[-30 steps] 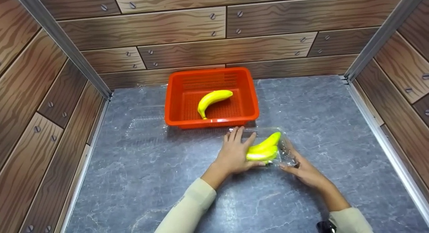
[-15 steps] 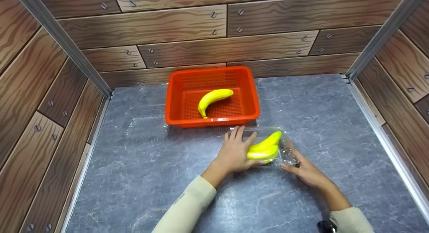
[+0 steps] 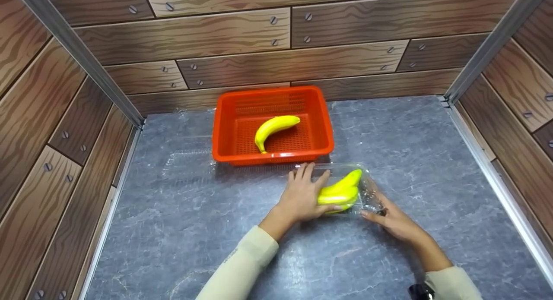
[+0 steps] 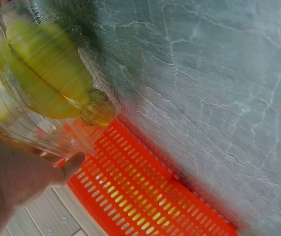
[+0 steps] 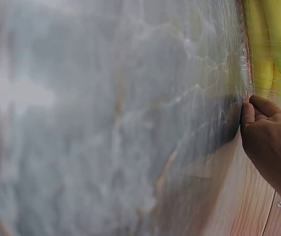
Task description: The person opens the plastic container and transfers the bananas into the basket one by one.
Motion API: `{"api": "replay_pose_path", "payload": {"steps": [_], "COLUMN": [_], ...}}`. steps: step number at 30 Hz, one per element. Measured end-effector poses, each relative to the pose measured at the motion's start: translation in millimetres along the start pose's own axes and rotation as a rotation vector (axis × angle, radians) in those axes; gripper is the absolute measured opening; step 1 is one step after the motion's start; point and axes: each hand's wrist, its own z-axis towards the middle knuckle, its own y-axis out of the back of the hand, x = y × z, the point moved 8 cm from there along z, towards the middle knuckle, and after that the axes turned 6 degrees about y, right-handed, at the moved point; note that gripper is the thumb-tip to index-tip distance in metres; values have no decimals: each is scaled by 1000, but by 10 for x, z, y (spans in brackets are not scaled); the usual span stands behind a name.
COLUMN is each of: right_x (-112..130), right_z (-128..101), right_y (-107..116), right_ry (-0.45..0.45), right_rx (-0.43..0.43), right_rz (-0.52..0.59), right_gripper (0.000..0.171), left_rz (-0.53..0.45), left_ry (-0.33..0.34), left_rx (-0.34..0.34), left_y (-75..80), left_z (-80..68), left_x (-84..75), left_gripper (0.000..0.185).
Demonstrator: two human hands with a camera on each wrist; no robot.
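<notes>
Fingers spread, the left hand (image 3: 302,198) rests on a clear plastic box (image 3: 370,196) of yellow bananas (image 3: 340,195) near the red perforated basket (image 3: 298,156); the right hand (image 3: 395,222) pinches the box's end. Left-wrist view shows the bananas' brownish stem end (image 4: 97,110), hidden behind that hand in the head view.

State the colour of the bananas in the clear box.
The bananas are bright yellow; the head view shows it best.

just beyond the clear container (image 3: 368,193), the red basket (image 3: 242,157) blocks passage. there is room on its right.
</notes>
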Motion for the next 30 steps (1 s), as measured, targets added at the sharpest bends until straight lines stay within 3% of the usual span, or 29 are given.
{"api": "replay_pose_path", "payload": {"steps": [30], "right_x": [36], "right_z": [11], "right_y": [14], "right_ry": [62], "right_rx": [-28], "right_rz": [-23], "right_gripper": [97], "left_rz": [-73], "left_ry": [11], "left_rx": [32], "left_y": [22], "left_z": [45], "left_x": [19], "left_gripper": [93]}}
